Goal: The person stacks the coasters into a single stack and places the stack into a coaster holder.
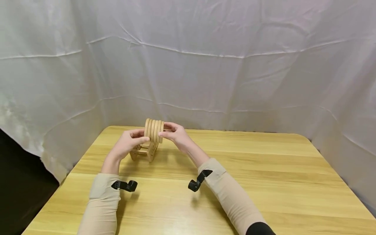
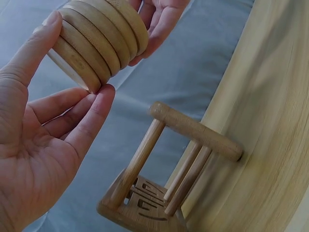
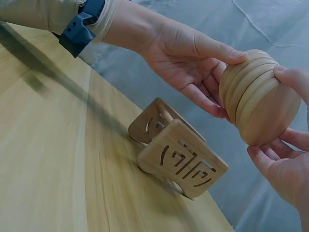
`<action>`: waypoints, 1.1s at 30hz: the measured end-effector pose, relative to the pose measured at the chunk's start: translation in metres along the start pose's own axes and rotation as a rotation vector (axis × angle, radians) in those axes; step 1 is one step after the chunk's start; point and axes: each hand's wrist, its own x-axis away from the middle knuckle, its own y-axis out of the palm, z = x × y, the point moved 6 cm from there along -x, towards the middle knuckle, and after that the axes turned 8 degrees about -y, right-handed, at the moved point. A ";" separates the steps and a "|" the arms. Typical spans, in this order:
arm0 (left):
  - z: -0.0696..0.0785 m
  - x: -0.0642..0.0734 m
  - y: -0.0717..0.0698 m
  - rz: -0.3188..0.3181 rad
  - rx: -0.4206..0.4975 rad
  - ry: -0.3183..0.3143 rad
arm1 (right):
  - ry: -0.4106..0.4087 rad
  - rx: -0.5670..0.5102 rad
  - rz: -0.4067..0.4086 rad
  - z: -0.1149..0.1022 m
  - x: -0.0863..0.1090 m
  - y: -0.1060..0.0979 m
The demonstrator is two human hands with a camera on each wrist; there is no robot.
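Observation:
A stack of several round wooden coasters (image 1: 154, 130) is held on its side above the table, between my two hands. My left hand (image 1: 127, 143) grips the stack's left end, thumb on the near edge and fingers at the rim below in the left wrist view. From the other end my right hand (image 1: 180, 138) pinches the coasters (image 3: 260, 96) with thumb and fingers. Just below them stands a wooden coaster rack (image 3: 183, 159) with cut-out characters in its side panels. Round bars (image 2: 183, 176) join the panels, and no coaster shows inside.
The rack stands toward the back left of the wood-grain table (image 1: 249, 173). Pale cloth curtains (image 1: 188, 71) hang behind the table and along its sides. Black wrist camera mounts (image 1: 201, 180) stick out from both sleeves.

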 end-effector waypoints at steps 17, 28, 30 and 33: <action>-0.005 0.003 -0.017 0.123 0.125 0.017 | 0.012 -0.030 -0.021 0.001 -0.021 0.014; -0.011 0.005 -0.025 0.192 0.156 0.057 | 0.015 -0.009 0.022 0.004 -0.032 0.023; -0.012 0.004 -0.024 0.197 0.157 0.073 | 0.013 0.018 0.037 0.006 -0.034 0.022; -0.014 0.002 -0.024 0.198 0.140 0.074 | 0.014 0.051 0.055 0.010 -0.035 0.020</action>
